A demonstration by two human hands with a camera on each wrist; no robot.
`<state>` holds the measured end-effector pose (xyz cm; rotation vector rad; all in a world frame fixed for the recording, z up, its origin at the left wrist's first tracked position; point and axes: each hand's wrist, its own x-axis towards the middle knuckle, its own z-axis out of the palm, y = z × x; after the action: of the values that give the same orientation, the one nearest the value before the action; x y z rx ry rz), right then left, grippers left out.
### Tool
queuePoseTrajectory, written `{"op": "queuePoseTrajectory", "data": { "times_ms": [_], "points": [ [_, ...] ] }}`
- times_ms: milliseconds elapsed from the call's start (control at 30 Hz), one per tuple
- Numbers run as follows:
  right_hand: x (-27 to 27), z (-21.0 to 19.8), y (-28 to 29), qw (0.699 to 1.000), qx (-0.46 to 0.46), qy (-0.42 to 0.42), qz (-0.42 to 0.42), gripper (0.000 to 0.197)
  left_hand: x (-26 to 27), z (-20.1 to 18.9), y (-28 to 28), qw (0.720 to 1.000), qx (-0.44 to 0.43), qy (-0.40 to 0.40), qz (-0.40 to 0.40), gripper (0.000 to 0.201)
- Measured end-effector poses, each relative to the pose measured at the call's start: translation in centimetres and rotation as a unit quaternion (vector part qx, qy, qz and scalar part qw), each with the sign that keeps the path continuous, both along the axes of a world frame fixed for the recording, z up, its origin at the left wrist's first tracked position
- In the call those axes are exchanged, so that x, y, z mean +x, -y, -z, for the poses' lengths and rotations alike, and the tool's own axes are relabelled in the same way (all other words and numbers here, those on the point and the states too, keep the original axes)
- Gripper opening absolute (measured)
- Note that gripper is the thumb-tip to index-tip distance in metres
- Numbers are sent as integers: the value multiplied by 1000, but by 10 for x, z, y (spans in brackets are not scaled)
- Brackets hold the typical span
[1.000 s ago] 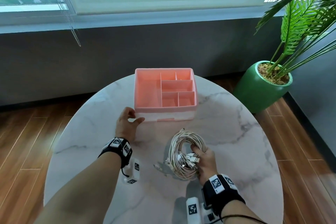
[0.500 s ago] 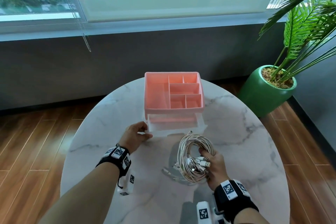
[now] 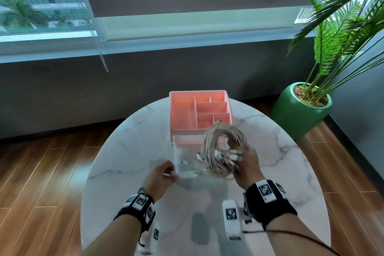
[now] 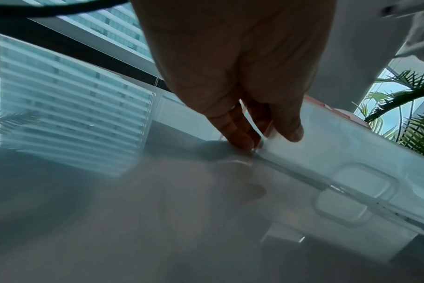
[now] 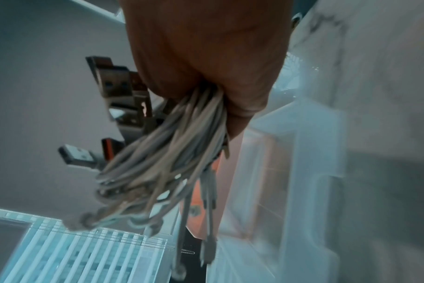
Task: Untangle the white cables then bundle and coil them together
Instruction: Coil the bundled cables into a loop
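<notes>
My right hand (image 3: pixel 246 164) grips a coiled bundle of white cables (image 3: pixel 223 145), lifted off the marble table (image 3: pixel 135 151) and held above the pulled-out clear drawer (image 3: pixel 185 151). Several USB plugs stick out beside the fingers. In the right wrist view the same cable bundle (image 5: pixel 157 162) hangs from my fist, with plugs to its left. My left hand (image 3: pixel 164 174) pinches the drawer's front left corner; in the left wrist view its fingertips (image 4: pixel 245 141) and thumb hold the clear drawer front (image 4: pixel 339 153). The drawer belongs to a pink organizer box (image 3: pixel 199 112).
The pink organizer's top has several open compartments and stands at the far middle of the round table. A green pot with a palm plant (image 3: pixel 301 108) stands on the wooden floor to the right. A window and a grey wall lie behind.
My left hand has pulled the clear drawer out toward me. My right hand has lifted the cable coil from the table and carried it forward over the open drawer.
</notes>
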<state>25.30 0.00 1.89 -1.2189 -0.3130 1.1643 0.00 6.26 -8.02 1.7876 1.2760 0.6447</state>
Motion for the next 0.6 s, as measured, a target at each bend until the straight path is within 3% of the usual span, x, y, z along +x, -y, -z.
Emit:
{"op": "queuePoseTrajectory", "data": {
  "times_ms": [133,267,433,600],
  "points": [
    [-14,-5,-48,992,2,106,61,5,-3,0,3,1000,-27,3,-5,36],
    [-23,30,-64,980,-52,175,85,19,-6,0,1,999,-39,6,-4,32],
    [-30,50,-54,940,-133,314,-19,12,-6,-2,1,998,-54,20,-2,34],
    [-25,57,-67,905,-212,354,-107,18,-4,-2,1,997,-64,33,-3,34]
  ]
}}
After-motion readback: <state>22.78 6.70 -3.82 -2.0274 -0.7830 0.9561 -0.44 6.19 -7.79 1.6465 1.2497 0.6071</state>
